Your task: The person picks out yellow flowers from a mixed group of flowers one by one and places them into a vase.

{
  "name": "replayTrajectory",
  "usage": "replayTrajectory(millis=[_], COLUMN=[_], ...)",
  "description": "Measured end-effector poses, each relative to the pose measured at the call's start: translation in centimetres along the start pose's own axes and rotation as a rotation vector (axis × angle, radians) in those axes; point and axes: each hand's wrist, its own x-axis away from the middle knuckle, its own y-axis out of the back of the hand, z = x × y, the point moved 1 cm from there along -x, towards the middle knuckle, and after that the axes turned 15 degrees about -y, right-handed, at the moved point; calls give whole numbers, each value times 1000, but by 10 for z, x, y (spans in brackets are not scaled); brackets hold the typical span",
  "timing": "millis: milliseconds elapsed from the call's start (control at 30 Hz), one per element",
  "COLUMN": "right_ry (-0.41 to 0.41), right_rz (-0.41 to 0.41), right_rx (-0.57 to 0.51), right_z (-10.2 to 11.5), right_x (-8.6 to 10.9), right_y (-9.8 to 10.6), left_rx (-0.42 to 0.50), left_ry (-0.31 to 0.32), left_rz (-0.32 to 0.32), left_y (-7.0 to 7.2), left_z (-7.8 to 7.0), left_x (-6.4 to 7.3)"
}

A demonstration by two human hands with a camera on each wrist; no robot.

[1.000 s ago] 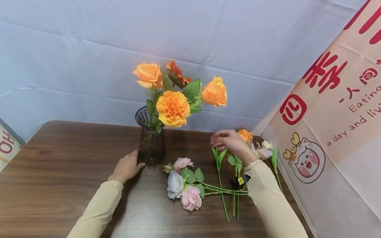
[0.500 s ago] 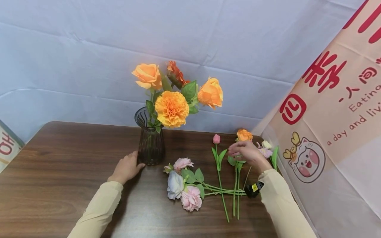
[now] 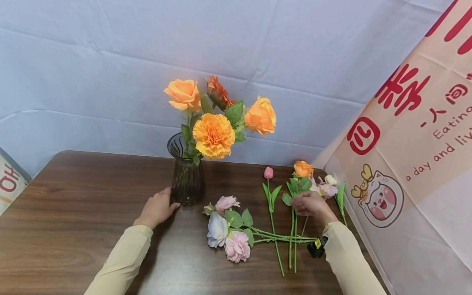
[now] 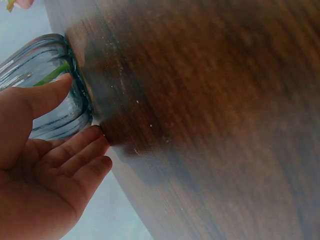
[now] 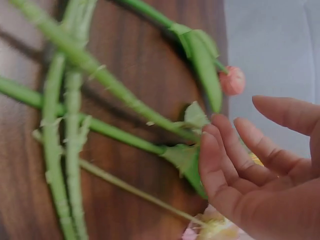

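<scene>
My left hand (image 3: pixel 156 207) rests at the foot of a dark ribbed glass vase (image 3: pixel 187 182), its thumb along the front of the base. In the left wrist view the fingers (image 4: pixel 82 150) lie nearly straight beside the glass vase (image 4: pixel 65 110). Orange roses, an orange carnation (image 3: pixel 214 135) and a rust-coloured flower stand in the vase. My right hand (image 3: pixel 311 205) hovers over green stems below an orange rose (image 3: pixel 303 168). Its fingers are loosely bent and the palm holds nothing in the right wrist view, fingertips right by a leafy stem (image 5: pixel 145 117).
A pink tulip (image 3: pixel 268 173) lies left of my right hand. Pink and pale blue flowers (image 3: pixel 237 245) lie in front of the vase, their stems crossing the others. Lilac blossoms (image 3: pixel 327 190) lie at the right. A pale cloth wall (image 3: pixel 110 82) stands behind the brown table (image 3: pixel 73 229).
My right hand has moved right and toward me, from over the tulip to the stems below the orange rose. The right rose in the vase has shifted slightly left. My left hand stays put.
</scene>
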Motion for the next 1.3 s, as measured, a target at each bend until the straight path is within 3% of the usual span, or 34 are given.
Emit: replayTrajectory(millis=[267, 633, 867, 1100, 1300], right_ry=[-80, -143, -138, -182, -150], right_rz=[-120, -233, -208, -258, -160], right_rx=[4, -35, -79, -72, -85], right_z=[-17, -23, -23, -19, -26], right_x=[-7, -12, -16, -14, -23], right_y=[-6, -14, -12, -16, -8], left_rx=[6, -2, 1, -1, -4], left_ry=[-2, -15, -6, -13, -16], left_rz=[-7, -17, -7, -9, -7], left_y=[0, -2, -2, -1, -1], left_z=[1, 2, 2, 2, 2], left_x=[0, 0, 0, -1, -1])
